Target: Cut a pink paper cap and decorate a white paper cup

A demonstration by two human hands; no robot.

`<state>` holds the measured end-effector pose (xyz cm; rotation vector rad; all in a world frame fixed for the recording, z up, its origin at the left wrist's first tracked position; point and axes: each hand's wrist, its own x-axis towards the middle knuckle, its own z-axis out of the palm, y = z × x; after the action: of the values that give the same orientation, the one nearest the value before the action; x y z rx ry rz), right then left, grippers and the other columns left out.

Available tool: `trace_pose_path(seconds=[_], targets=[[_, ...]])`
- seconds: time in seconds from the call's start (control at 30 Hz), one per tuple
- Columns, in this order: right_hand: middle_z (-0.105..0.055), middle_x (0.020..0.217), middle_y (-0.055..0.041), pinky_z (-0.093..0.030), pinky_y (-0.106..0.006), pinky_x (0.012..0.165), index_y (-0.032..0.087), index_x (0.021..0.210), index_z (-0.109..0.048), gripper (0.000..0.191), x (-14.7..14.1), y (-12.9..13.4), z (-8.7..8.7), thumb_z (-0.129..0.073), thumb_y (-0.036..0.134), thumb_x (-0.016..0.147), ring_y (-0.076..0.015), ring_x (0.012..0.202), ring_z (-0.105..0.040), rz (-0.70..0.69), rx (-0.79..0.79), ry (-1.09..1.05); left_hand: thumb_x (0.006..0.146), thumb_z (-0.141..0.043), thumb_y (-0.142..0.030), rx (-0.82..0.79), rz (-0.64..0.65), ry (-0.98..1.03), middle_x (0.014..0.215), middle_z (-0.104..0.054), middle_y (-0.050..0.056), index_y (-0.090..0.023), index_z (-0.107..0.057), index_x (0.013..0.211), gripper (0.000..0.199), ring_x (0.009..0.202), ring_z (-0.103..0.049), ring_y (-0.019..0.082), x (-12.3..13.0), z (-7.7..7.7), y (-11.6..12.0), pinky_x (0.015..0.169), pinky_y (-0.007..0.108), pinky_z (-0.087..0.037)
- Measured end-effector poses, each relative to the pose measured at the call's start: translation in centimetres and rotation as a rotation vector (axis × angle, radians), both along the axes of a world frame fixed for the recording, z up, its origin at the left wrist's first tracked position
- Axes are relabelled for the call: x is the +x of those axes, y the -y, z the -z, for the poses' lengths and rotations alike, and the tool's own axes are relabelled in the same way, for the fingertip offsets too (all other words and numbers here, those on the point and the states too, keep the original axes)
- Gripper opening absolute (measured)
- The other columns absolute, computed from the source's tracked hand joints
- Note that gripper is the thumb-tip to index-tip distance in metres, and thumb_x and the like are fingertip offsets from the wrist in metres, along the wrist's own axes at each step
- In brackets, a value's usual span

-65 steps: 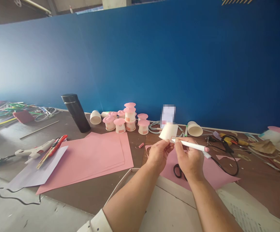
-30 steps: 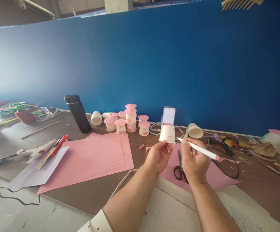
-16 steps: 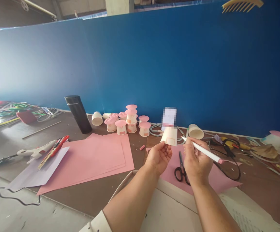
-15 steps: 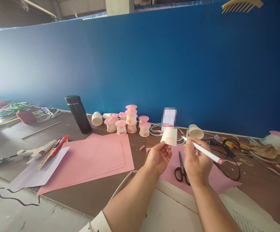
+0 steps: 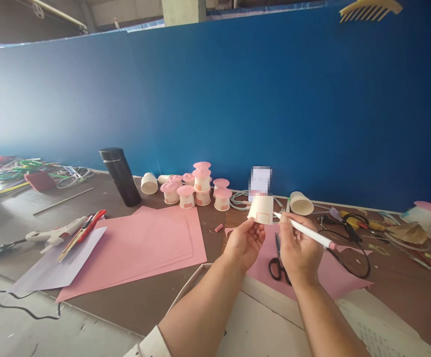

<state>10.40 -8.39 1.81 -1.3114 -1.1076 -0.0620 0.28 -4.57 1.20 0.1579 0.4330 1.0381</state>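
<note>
Brings slim white marker [image 5: 306, 230], gripped in right hand [image 5: 300, 253], nearer tapered white paper cup [image 5: 261, 204], pinched in left hand [image 5: 245, 243], bearing pink outline [image 5: 263, 218], drawn but unfilled.

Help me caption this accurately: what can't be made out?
All in the head view:
Held cup: far side faces away.
Marker: tip too small to tell whether it's touching.
Scissors: partly hidden by the right hand.
White card: contents pixelated.
Lower-right printing: too small, blurred.
</note>
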Motion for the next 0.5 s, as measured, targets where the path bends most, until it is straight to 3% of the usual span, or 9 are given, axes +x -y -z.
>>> trace_pose_path(seconds=[0.5], targets=[[-0.068, 0.083, -0.0078, -0.052, -0.03, 0.066, 0.018, 0.088, -0.064, 0.022, -0.43, 0.32, -0.36, -0.055, 0.038, 0.083, -0.0187, 0.075, -0.064, 0.042, -0.028, 0.169, 0.079, -0.062, -0.016, 0.139, 0.003, -0.083, 0.075, -0.062, 0.008, -0.007, -0.063, 0.081, 0.009, 0.068, -0.059, 0.011, 0.39, 0.19, 0.28, 0.069, 0.021, -0.05]])
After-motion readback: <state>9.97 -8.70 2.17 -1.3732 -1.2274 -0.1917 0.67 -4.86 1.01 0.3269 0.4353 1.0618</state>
